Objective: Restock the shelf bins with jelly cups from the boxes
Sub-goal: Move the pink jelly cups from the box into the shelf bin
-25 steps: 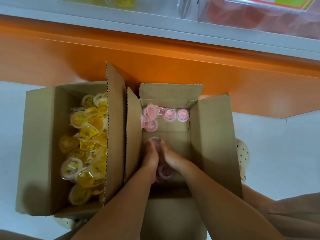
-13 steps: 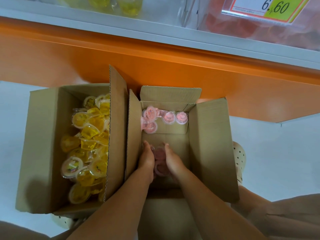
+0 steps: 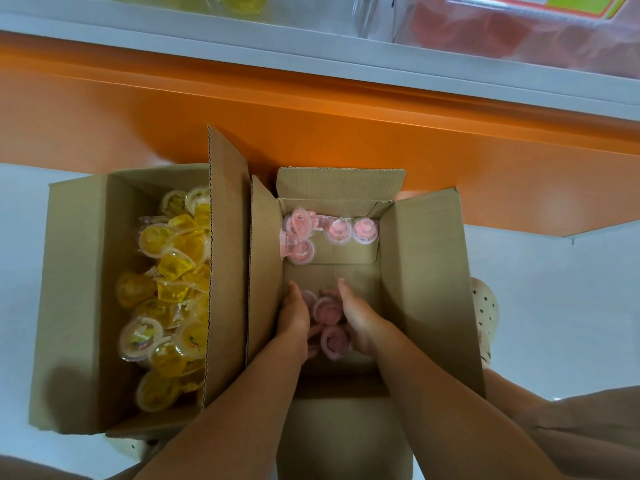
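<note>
In the lower middle of the frame, the left hand (image 3: 294, 320) and the right hand (image 3: 362, 323) are reaching down into the right box (image 3: 426, 289), cupping a cluster of pink jelly cups (image 3: 328, 311) between them. The fingers of both are curling in under the cups, with the palms facing each other. A few loose pink cups (image 3: 363, 230) are lying at the box's far end, near the frame's centre. The left box (image 3: 72, 289), sitting just beside it at left, is holding a heap of yellow jelly cups (image 3: 173, 271). Across the top, the shelf (image 3: 311, 53) is carrying clear bins (image 3: 519, 32) — their contents are showing only as yellow and red blurs.
</note>
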`<state>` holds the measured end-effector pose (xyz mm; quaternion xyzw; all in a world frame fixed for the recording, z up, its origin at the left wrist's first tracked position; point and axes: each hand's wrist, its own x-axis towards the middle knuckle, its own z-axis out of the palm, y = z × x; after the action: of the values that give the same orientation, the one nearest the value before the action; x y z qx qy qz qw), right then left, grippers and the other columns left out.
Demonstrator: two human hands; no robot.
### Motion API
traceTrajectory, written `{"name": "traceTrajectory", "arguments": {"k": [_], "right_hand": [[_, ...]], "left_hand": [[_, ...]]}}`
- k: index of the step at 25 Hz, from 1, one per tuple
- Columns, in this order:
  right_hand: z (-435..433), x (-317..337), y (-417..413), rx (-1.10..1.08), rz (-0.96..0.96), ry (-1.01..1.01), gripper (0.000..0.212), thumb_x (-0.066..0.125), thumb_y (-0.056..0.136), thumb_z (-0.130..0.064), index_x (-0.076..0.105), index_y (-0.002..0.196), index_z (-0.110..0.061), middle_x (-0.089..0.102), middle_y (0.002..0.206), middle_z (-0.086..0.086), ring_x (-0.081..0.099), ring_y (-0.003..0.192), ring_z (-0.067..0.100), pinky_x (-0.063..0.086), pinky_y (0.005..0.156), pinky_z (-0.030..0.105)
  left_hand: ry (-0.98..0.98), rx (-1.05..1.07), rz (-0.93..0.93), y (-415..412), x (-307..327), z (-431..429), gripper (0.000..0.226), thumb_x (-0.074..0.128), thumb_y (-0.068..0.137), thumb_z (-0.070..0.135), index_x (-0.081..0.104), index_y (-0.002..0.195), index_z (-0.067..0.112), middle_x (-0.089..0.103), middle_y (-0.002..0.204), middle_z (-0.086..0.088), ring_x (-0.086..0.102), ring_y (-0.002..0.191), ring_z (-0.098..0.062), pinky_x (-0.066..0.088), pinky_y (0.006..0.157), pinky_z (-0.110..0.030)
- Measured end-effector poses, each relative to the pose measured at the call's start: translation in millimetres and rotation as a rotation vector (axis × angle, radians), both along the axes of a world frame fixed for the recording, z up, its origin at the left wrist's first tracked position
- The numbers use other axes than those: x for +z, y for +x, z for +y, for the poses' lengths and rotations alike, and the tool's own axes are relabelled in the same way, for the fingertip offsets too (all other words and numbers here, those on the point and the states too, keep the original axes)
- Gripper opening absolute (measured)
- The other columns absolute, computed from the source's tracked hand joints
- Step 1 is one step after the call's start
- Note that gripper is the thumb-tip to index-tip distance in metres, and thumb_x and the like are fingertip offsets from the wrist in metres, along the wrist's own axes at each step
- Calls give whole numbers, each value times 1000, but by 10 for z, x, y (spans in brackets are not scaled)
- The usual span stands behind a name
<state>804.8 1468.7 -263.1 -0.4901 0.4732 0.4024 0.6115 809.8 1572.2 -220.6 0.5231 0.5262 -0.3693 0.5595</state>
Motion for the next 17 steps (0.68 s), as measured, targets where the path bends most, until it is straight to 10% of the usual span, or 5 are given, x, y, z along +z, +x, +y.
{"name": "traceTrajectory", "arguments": {"k": [4,10,17], "right_hand": [[-32,59,-35,-12,90,117,74,35,86,-75,68,113,-14,73,102,14,67,99,31,53,82,39],[-27,184,-134,-18,124,189,68,41,86,-73,68,94,-11,72,78,14,68,67,26,53,68,35],[-175,450,-186,-259,51,336,61,47,88,-65,65,119,-15,71,109,14,66,98,29,50,82,40]], "left_hand": [[17,-58,-99,-42,22,-17,61,26,102,60,68,92,19,73,88,-9,68,86,-26,53,70,-32],[25,-129,-161,-87,37,-20,60,30,103,57,71,99,12,75,95,-12,70,88,-28,53,72,-32],[6,-221,-363,-81,301,-40,56,32,105,51,71,88,14,73,71,2,66,67,-11,47,63,-26]]}}
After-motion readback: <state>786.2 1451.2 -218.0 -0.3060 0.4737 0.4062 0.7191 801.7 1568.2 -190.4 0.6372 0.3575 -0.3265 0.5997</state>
